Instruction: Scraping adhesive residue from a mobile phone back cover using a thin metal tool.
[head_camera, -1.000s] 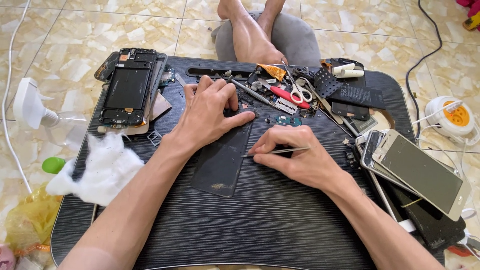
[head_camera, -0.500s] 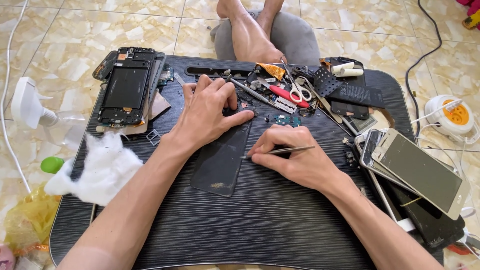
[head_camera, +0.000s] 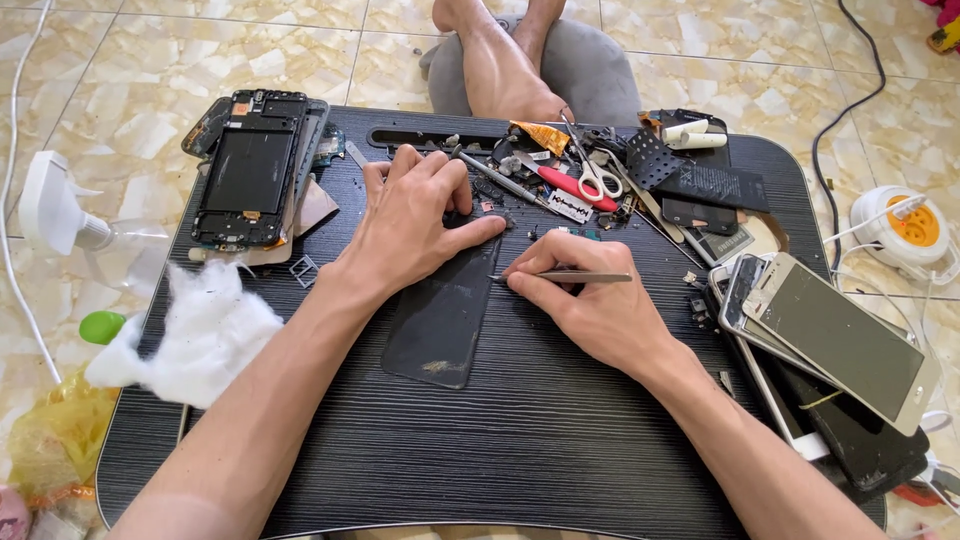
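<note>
The dark panel (head_camera: 440, 320) lies flat near the middle of the table (head_camera: 540, 440), its top end under the left hand (head_camera: 415, 225), which presses down with fingers spread and closes on nothing. It looks thin, stiff and brittle — likely to crack if bent, so best held flat or by its long edges. The right hand (head_camera: 590, 300) is closed around slim tweezers (head_camera: 565, 277), tips at the panel's upper right edge. No real container is here — only a slotted groove along the table's far edge, with small parts strewn near it. Scissors (head_camera: 595, 180), a phone frame (head_camera: 250, 170), stacked phones (head_camera: 840, 340) and cotton (head_camera: 205, 335) lie around.
</note>
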